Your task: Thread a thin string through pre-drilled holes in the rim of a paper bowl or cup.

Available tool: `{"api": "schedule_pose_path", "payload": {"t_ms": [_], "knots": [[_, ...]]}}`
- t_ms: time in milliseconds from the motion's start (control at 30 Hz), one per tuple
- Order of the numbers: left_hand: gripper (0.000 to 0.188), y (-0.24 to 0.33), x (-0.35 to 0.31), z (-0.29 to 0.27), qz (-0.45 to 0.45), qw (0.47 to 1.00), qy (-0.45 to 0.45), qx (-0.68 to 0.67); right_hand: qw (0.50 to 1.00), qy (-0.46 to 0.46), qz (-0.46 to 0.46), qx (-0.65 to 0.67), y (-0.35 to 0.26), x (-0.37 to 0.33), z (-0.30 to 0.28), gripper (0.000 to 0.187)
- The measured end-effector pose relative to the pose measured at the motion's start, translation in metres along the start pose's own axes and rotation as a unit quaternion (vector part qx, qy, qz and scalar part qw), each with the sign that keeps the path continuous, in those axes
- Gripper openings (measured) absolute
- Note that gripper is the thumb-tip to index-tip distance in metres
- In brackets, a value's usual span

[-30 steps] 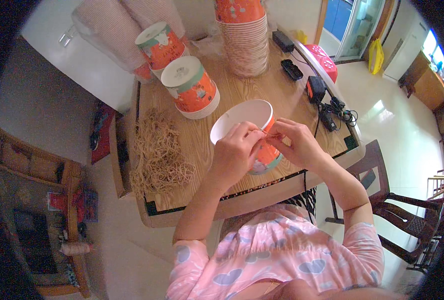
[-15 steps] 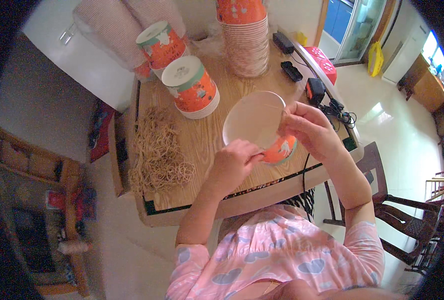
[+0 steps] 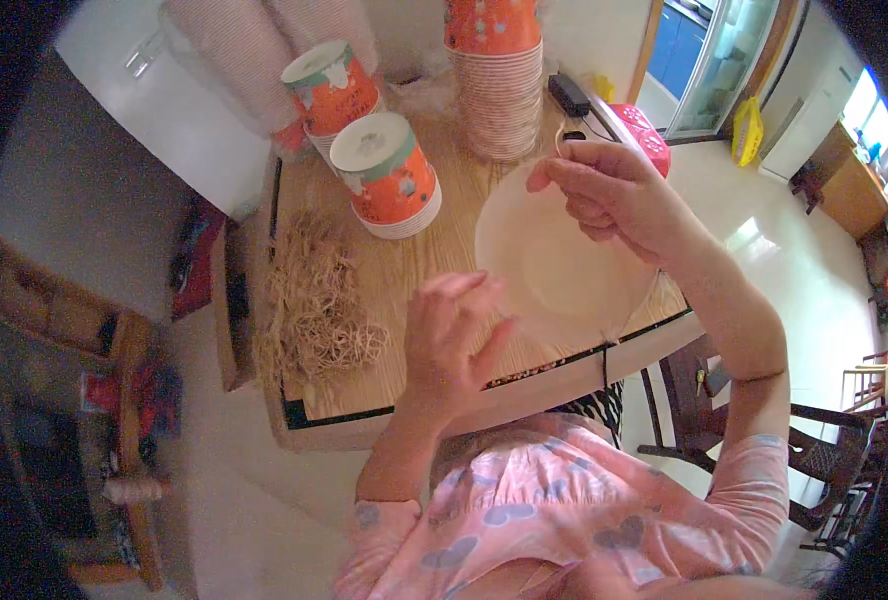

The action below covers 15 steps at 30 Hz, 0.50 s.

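A paper tub [image 3: 554,265], pale inside and blurred by motion, has its wide mouth turned up toward me over the table's near right part. My right hand [image 3: 619,200] is above its far rim, thumb and fingers pinched together. A thin tan string [image 3: 560,138] sticks up from those fingertips; whether it joins the tub I cannot tell. Left of the tub, my left hand [image 3: 454,335] has its fingers spread and holds nothing. A tangled heap of tan paper twine [image 3: 314,305] covers the table's left side.
Two short stacks of upturned orange-and-green tubs, a nearer stack [image 3: 389,180] and a farther stack [image 3: 332,90], stand behind the twine. A tall tub stack [image 3: 494,90] rises at the back. A black adapter [image 3: 568,95] lies near the right edge; a dark chair [image 3: 684,400] stands beside the table.
My left hand has let go of the tub and drawn left, opening. My right hand has risen with the string. The tub has shifted right, its mouth turned more toward me.
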<state>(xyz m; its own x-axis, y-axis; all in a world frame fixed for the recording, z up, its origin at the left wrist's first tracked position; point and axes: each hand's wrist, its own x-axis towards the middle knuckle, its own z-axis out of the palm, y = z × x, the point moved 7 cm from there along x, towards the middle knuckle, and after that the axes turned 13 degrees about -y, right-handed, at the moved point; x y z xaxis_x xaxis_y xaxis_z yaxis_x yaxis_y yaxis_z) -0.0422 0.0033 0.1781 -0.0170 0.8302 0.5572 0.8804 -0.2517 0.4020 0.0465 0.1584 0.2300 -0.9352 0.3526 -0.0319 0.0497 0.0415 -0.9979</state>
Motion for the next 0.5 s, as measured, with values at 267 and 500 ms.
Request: {"api": "schedule_pose_path", "payload": {"t_ms": [267,500], "knots": [[0.032,-0.042,-0.012,0.008,-0.111,0.98,0.041,-0.158,0.991,0.054,-0.087,0.087,-0.029,-0.02,0.001,0.026],[0.034,-0.072,-0.028,0.016,-0.201,0.93,0.085,-0.297,0.99,0.092,-0.061,0.083,-0.017,-0.018,0.017,0.023]]}}
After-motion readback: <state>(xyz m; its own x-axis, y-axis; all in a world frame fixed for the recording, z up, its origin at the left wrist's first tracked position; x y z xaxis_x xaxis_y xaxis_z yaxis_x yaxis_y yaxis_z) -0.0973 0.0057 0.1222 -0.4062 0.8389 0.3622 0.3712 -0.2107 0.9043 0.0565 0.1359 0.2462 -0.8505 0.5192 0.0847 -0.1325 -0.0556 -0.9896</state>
